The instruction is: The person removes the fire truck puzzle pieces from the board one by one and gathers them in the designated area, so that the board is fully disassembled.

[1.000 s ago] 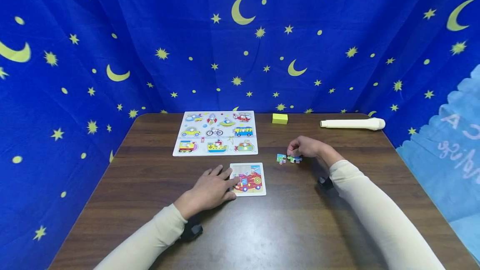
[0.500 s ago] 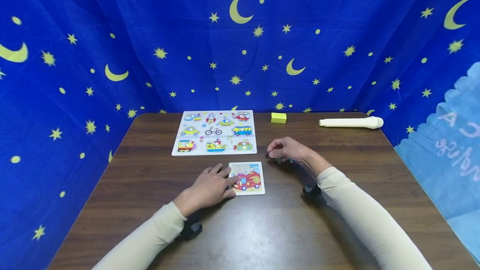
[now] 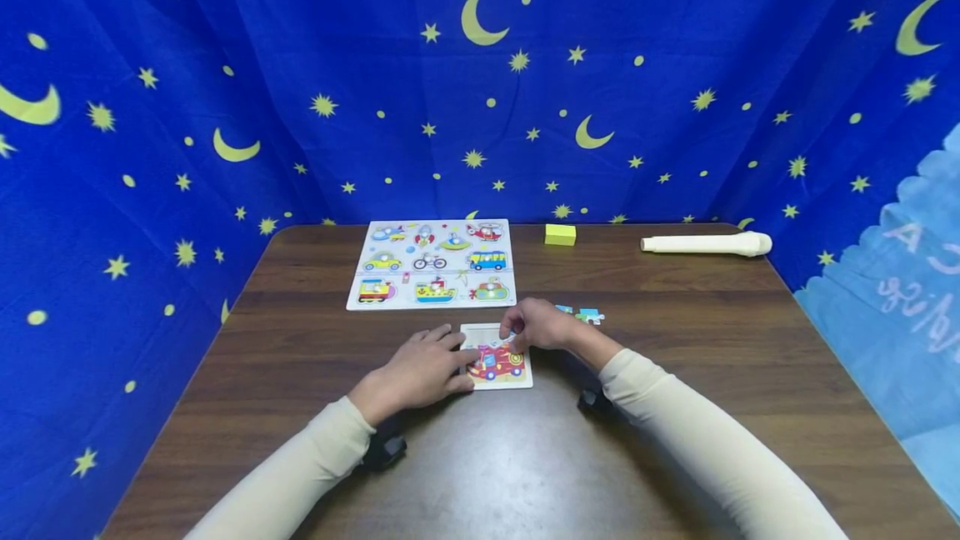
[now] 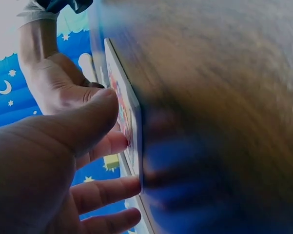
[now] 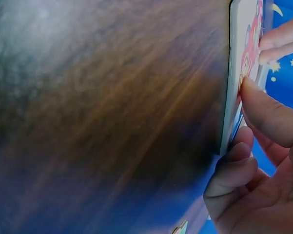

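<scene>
One framed truck puzzle; left hand rests on its left side, fingers spread. Right hand touches it, fingers bent; whether gripping anything, cannot tell.

The right hand moved leftward and down, from the loose jigsaw pieces right of centre in the head view to the fire-engine jigsaw at the centre, covering its upper right corner, visible earlier. The pieces, nearly hidden half a second before, partly showed again behind the wrist.
</scene>
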A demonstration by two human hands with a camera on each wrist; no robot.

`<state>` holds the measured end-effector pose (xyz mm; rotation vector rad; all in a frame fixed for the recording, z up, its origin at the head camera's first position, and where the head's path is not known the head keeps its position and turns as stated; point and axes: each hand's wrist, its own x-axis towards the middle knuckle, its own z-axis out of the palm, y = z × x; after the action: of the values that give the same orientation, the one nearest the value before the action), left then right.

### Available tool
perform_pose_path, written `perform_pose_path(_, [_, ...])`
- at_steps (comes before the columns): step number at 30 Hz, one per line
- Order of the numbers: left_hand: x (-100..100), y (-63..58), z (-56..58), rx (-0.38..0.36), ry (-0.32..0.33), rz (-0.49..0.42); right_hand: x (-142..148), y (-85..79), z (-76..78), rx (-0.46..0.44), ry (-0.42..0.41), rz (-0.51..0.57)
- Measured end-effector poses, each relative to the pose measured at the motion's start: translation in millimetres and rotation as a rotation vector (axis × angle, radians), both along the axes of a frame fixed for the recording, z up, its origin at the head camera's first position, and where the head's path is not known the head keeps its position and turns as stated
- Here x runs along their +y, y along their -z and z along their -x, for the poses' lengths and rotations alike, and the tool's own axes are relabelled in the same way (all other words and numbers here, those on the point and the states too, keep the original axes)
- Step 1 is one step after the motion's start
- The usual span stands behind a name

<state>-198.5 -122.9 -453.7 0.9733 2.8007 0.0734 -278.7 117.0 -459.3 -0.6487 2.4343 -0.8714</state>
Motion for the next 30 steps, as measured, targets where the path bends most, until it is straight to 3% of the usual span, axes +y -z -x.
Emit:
perform_pose_path(7, [0, -5.8, -2.9, -0.021, -0.015, -0.009, 1, -2.0, 0.0, -0.006, -0.005, -0.031])
perform_pose_path(11, [12, -7.5, -7.0, -0.012, 0.044, -0.003, 2, -2.8, 0.9, 0.002, -0.013, -0.046])
perform_pose_path(16, [24, -2.2, -11.2, -0.028, 0.104, 0.031, 1, -2.0, 2.2, 0.005, -0.034, -0.036])
perform_pose_path(30, [20, 3.4, -11.7, -0.075, 0.107, 0.010, -4, -3.8, -0.1, -0.022, -0.079, -0.004])
